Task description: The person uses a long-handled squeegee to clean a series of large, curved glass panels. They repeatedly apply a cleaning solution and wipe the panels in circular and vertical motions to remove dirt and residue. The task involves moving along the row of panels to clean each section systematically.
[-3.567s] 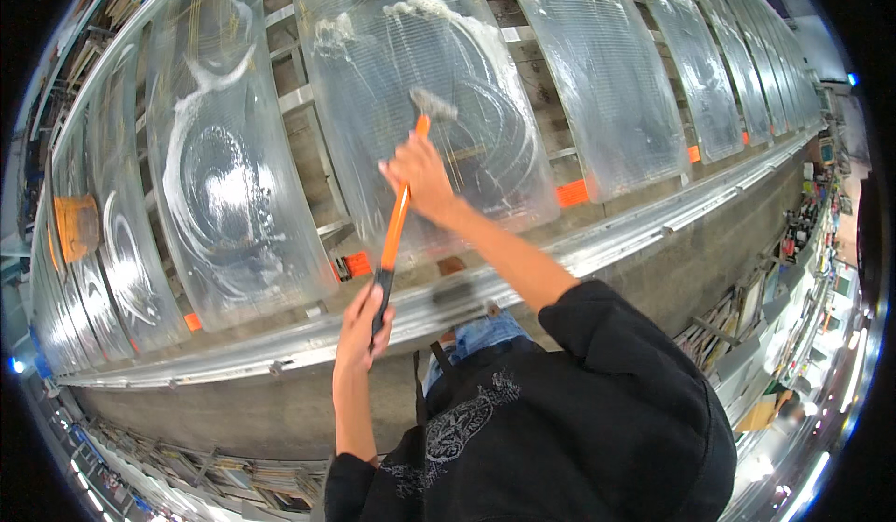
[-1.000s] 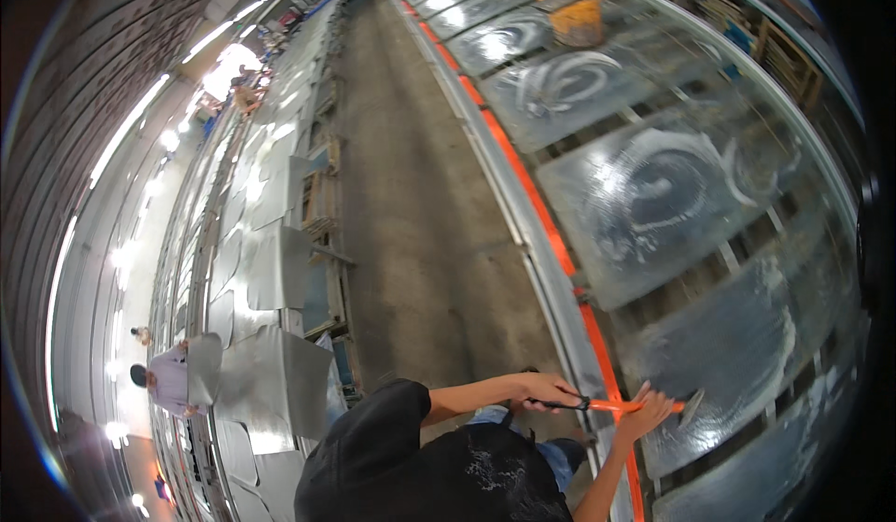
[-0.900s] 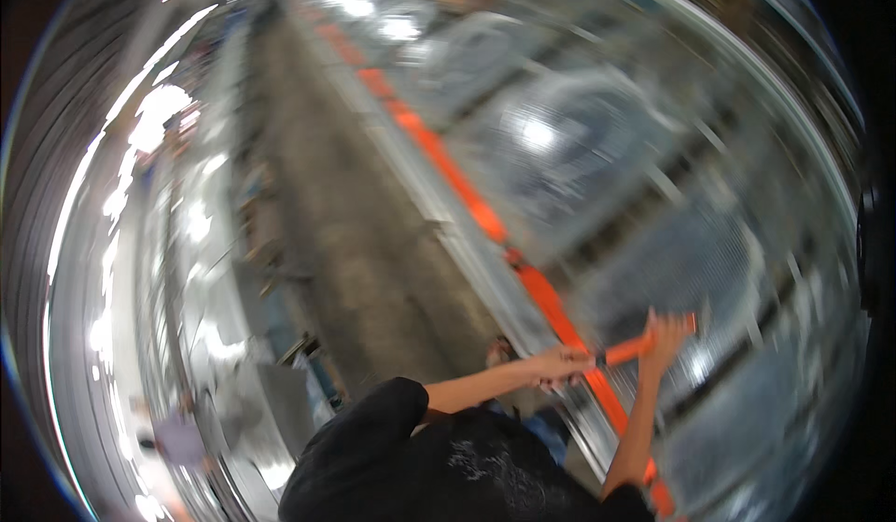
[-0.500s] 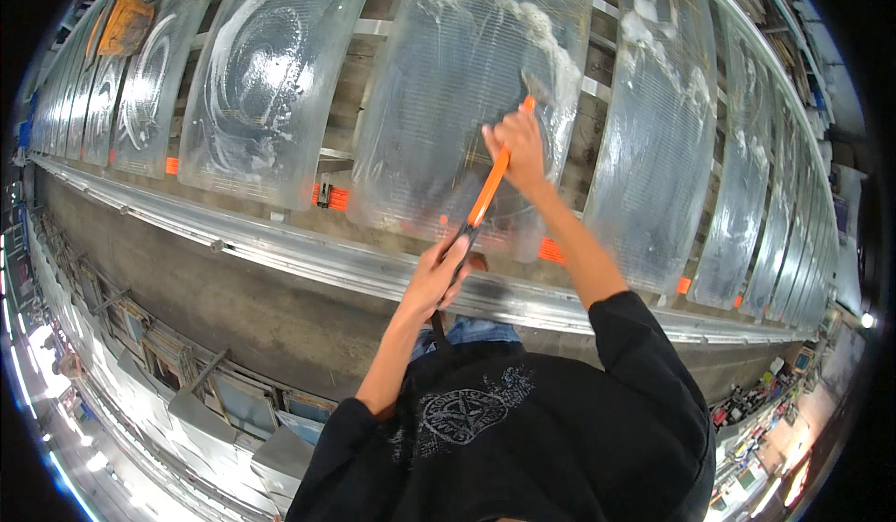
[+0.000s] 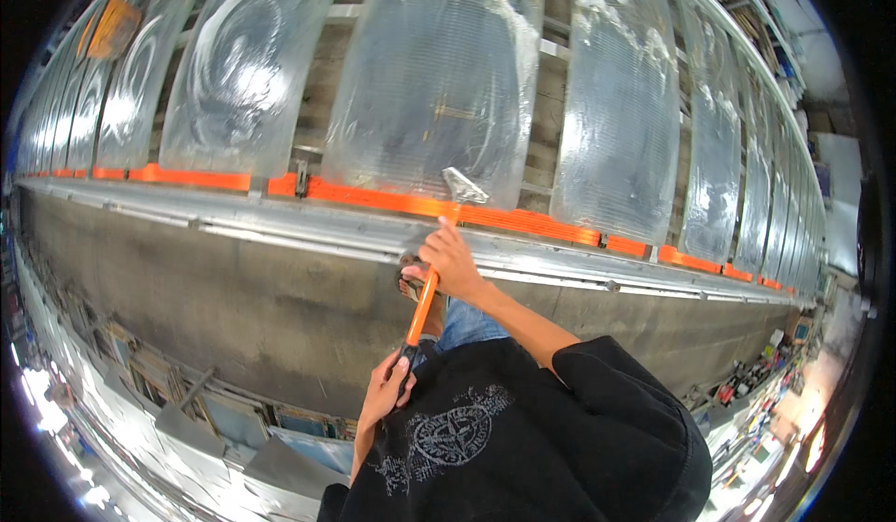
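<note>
My right hand is closed around the orange shaft of a long-handled scraper, just below its head. Lower down, my left hand grips the black end of the handle close to my shirt. The scraper's wide metal head rests at or just above the near end of a translucent ribbed panel; contact is unclear. White foam runs along the panel's far part and right side. An orange strip borders the panel's near end.
Similar wet panels, such as one with foam swirls, lie in a row to both sides, with gaps between them. An orange-yellow block is at the far left. A metal rail runs along the near side, above a concrete floor.
Both hands have drawn the scraper toward me, from the panel's upper right to its near end. The view has shifted, and more of the orange strip shows.
</note>
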A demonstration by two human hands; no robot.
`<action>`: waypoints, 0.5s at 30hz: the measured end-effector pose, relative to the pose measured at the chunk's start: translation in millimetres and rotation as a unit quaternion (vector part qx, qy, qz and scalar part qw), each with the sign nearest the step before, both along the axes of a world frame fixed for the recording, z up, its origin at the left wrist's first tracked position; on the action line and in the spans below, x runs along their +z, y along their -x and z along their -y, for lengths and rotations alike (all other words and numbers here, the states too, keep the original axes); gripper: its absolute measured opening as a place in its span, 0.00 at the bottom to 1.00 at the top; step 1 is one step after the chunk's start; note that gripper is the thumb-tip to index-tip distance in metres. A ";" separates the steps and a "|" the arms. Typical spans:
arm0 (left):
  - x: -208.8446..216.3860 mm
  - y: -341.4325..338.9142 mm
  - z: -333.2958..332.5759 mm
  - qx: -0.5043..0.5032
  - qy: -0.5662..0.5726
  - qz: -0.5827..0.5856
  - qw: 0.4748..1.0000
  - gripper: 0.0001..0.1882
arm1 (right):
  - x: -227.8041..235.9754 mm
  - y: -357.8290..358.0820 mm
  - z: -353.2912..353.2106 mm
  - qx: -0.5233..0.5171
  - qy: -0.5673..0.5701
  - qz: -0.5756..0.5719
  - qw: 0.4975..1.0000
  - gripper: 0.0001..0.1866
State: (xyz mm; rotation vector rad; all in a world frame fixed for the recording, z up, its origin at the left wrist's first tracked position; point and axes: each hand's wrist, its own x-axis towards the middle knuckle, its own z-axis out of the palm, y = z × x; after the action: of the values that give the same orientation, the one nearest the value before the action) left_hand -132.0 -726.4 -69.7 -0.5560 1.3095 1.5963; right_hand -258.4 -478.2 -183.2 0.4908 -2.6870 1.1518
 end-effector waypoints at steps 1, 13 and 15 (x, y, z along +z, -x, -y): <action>-4.1 1.6 -0.6 0.003 0.001 0.002 1.000 0.23 | -2.4 7.0 -1.4 0.016 0.000 -0.004 1.000 0.24; -22.9 142.8 -101.7 0.025 0.064 0.069 0.995 0.22 | -42.1 164.9 -93.2 0.019 -0.004 -0.089 0.996 0.28; -21.0 198.5 -163.0 0.087 -0.010 0.041 0.995 0.22 | -38.4 238.2 -133.3 0.032 0.045 -0.131 0.990 0.28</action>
State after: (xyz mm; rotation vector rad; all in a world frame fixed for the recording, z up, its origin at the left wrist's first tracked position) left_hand -330.5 -563.4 -90.7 -0.7321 1.2098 1.7081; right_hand -496.6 -344.9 -221.6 0.6686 -2.4008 1.1314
